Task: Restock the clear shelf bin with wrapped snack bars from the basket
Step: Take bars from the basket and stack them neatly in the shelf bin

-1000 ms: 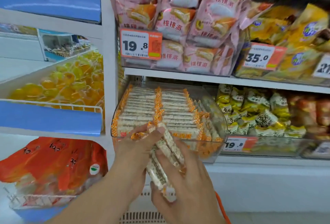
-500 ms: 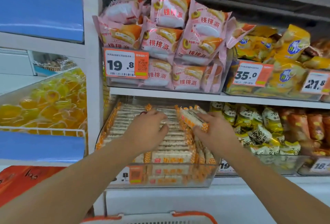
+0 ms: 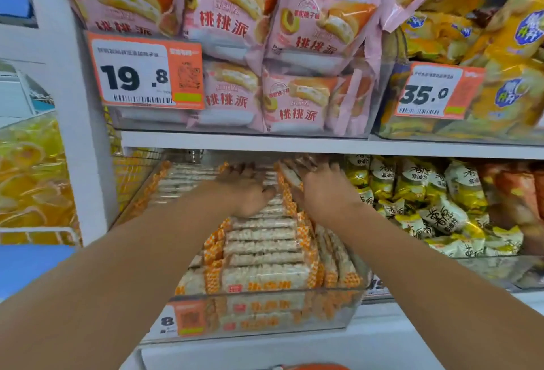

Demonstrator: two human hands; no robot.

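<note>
Both hands reached deep into the clear bin (image 3: pixel 265 315)

The left hand (image 3: pixel 245 190) is laid flat on the snack bars (image 3: pixel 262 249); several bars (image 3: pixel 290 173) are gripped by the right hand (image 3: pixel 326 193).

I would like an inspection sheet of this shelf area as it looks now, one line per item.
Surface: white shelf board above the bin; its lower board carries the bin.
Job's things: clear plastic shelf bin holds rows of white wrapped snack bars with orange checked ends; orange basket rim barely shows at the bottom edge.
Clutter: nothing seen.
Grippers: left hand lies flat on the bars; right hand reaches deep into the bin, grip blurred.
Cables: nothing seen.
Surroundings: pink pastry bags, orange price tag 19.8, yellow snack packets.
</note>
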